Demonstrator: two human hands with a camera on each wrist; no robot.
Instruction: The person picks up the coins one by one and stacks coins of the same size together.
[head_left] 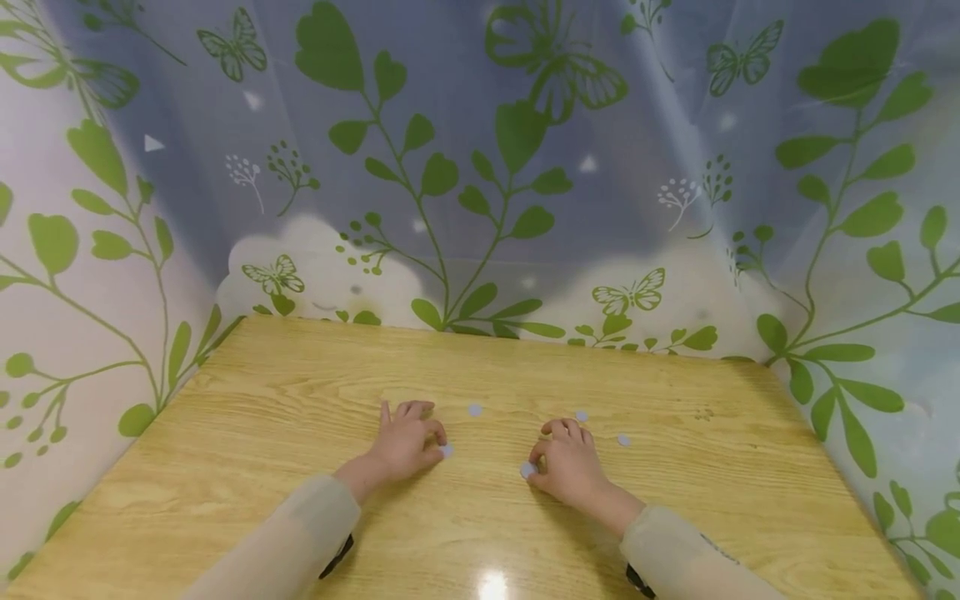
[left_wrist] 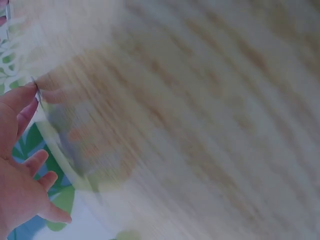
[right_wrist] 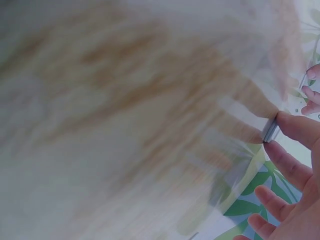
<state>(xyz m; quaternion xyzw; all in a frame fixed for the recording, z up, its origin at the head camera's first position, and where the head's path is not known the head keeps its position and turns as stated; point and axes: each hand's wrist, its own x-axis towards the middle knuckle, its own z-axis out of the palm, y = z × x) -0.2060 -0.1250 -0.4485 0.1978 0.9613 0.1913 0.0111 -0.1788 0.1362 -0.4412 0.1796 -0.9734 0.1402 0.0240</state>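
My left hand (head_left: 405, 442) pinches a thin pale-blue disc (head_left: 447, 451) between thumb and index finger, low over the wooden table. Edge-on in the left wrist view, that disc (left_wrist: 37, 90) shows as a thin line at the fingertips, the other fingers spread. To the right, my right hand (head_left: 572, 468) pinches a pale-blue disc stack (head_left: 528, 471) with thumb and index finger. Several thin layers of this stack (right_wrist: 270, 130) show in the right wrist view. One loose disc (head_left: 475, 410) lies between the hands; another disc (head_left: 582, 415) lies just beyond the right fingers.
Farther right, a third loose disc (head_left: 624, 440) lies on the light wooden table (head_left: 300, 367). A leaf-and-butterfly patterned curtain (head_left: 465, 250) rises along the table's back edge and both sides. Light glares off the tabletop near the front.
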